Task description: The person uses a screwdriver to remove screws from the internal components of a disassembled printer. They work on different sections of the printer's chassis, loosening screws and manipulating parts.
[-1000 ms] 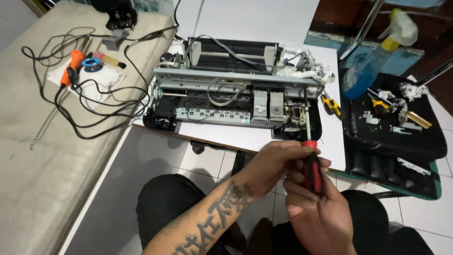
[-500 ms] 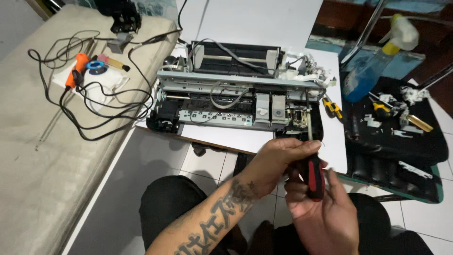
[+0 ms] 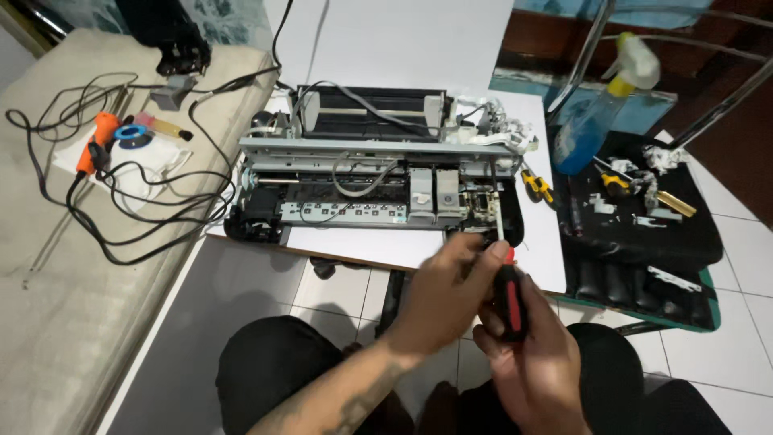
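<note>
Both hands on screwdriver, near edge of worktop.
Right hand point(image 3: 535, 354) and left hand point(image 3: 447, 294) closed round red-black screwdriver point(image 3: 510, 298); tip at opened printer's point(image 3: 378, 173) near right corner, bare white worktop point(image 3: 362, 242) to the left.

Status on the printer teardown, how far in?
Done: the printer's outer cover is off, with the metal frame, carriage and cables bare; loose parts lie on the black tray. In hand: right hand grips a red-and-black screwdriver, shaft up at the printer's front right corner, left hand steadying it. Left: frame and carriage not yet removed.
</note>
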